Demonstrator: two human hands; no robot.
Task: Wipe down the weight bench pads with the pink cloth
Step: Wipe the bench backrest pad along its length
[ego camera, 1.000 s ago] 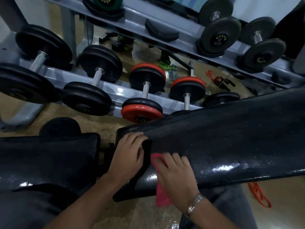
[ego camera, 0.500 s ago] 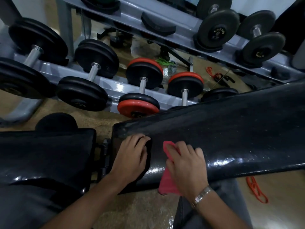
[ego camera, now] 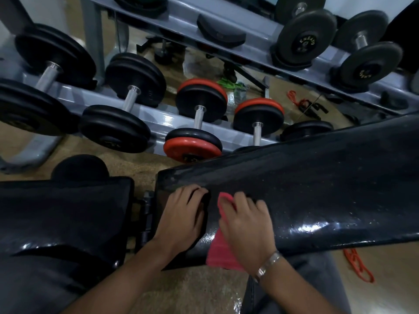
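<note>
The long black back pad [ego camera: 317,184] of the weight bench slants up to the right, glossy and speckled with wet spots. The black seat pad [ego camera: 65,211] lies at the left, joined to it by a hinge. My right hand [ego camera: 246,225] presses the pink cloth [ego camera: 223,248] flat on the lower end of the back pad; the cloth hangs over the pad's near edge. My left hand [ego camera: 181,220] rests with straight fingers on the same end of the pad, just left of the cloth.
A grey dumbbell rack [ego camera: 156,116] stands behind the bench with black dumbbells [ego camera: 127,103] and red-edged dumbbells [ego camera: 197,125]. An orange band [ego camera: 358,265] lies on the floor at the right. My dark trouser legs fill the bottom corners.
My right hand has slid the pink cloth up the pad, away from the near edge. My left hand stays at the pad's end.
</note>
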